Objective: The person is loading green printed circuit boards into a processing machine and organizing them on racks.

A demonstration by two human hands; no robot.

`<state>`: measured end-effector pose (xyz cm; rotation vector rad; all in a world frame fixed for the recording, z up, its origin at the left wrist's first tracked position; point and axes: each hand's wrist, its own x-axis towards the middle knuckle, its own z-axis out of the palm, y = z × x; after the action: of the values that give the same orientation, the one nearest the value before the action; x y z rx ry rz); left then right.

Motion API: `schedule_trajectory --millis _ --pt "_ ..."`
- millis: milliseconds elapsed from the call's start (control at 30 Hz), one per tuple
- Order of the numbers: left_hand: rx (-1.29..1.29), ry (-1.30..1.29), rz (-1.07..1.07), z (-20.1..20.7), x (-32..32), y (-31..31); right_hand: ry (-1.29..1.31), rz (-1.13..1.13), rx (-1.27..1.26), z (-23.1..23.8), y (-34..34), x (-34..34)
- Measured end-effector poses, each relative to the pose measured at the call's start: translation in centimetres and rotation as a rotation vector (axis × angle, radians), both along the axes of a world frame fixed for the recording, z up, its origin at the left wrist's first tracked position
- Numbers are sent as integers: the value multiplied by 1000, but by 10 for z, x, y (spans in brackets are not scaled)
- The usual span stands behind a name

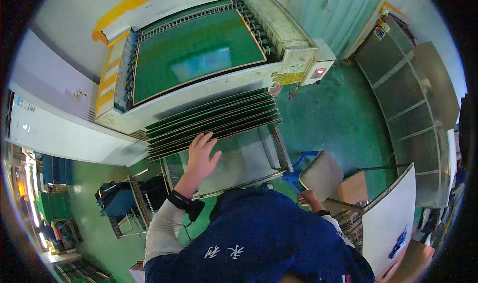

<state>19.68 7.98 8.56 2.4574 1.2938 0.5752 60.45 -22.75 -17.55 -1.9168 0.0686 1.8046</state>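
My left hand [201,157] is open, its fingers spread at the top edge of the nearest board in a row of thin dark green boards [214,127]. Whether the fingertips touch that edge I cannot tell. The boards stand on edge, side by side and slightly apart, in a metal rack [234,176] with slotted sides. Down at my right side, my right hand [309,199] is curled closed beside a grey-seated chair [322,172], and nothing shows in it. Beyond the rack, a large flat green panel [199,54] lies on a roller conveyor machine [298,39].
A box with a red display [319,73] is fixed to the machine's right end. Grey metal panels [416,118] line the right wall. A white board [391,218] stands near on the right. Another rack with dark boards [127,203] stands on the green floor at left.
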Motion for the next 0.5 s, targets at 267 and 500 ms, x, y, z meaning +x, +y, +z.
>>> schedule_trajectory --millis 267,500 --pt "-5 111 33 -4 3 -31 -28 67 208 -11 -5 15" --pt "-16 188 18 3 10 -46 1 70 44 -16 10 19"
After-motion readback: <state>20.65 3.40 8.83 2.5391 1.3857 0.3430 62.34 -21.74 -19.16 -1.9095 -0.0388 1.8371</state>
